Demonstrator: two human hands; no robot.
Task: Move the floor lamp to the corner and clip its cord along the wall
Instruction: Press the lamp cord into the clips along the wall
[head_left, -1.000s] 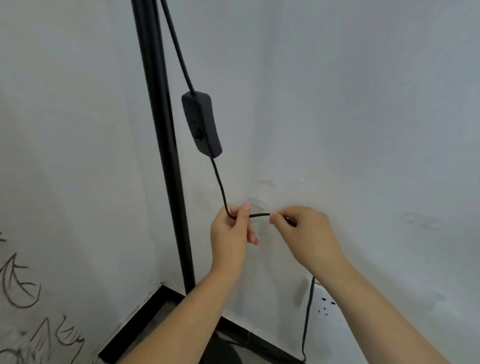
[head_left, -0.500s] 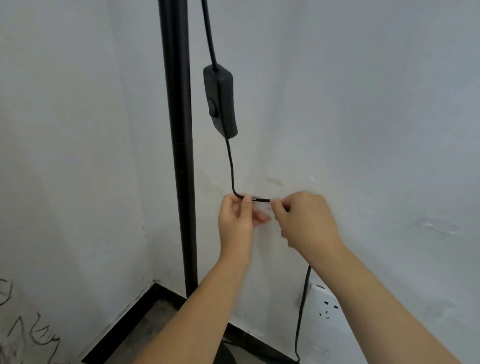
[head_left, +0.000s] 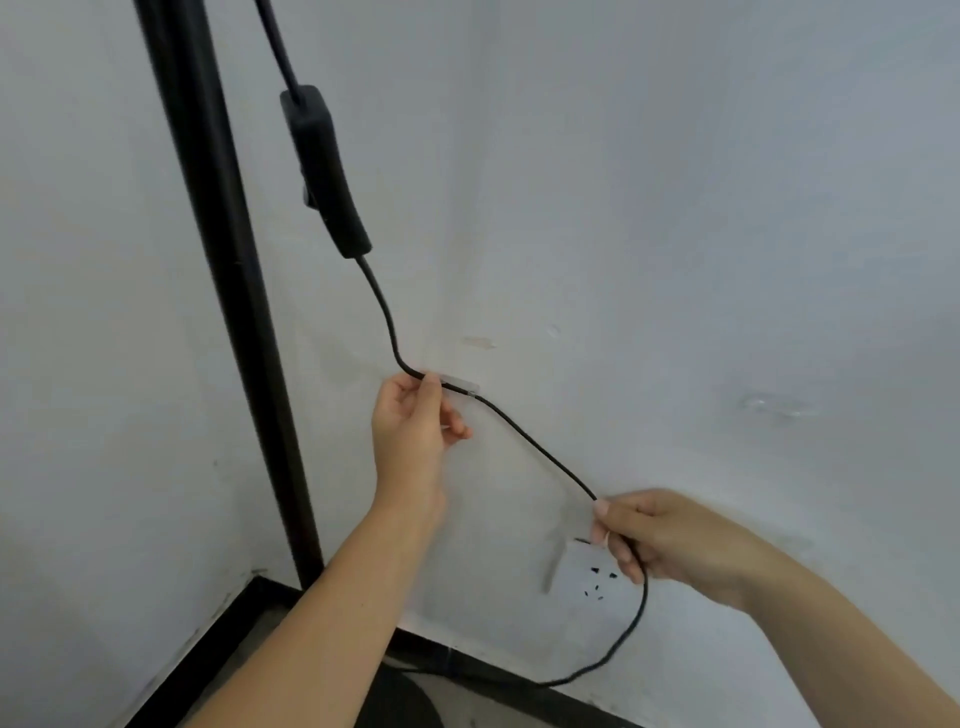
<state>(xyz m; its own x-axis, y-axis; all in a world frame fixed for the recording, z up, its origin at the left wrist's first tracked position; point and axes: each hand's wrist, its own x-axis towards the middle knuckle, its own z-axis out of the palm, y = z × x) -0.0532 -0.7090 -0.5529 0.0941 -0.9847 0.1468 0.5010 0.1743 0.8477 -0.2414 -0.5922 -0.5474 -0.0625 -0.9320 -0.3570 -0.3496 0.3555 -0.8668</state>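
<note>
The black lamp pole (head_left: 228, 291) stands in the corner of two white walls. Its black cord (head_left: 530, 441) hangs down through an inline switch (head_left: 327, 171), bends and passes through a clear clip (head_left: 460, 387) stuck on the right wall. My left hand (head_left: 415, 431) pinches the cord right at the clip's left end. My right hand (head_left: 670, 540) grips the cord lower and to the right, in front of a wall socket (head_left: 587, 577). Below it the cord loops down to the floor.
A second clear clip (head_left: 774, 405) is stuck on the right wall further along. A black skirting board (head_left: 218, 629) runs along both walls at the floor. The lamp's dark base (head_left: 400, 701) shows partly between my forearms.
My right hand has slid down and to the right along the cord, away from the clip, drawing it out in a slanted line. My left hand stays at the clip.
</note>
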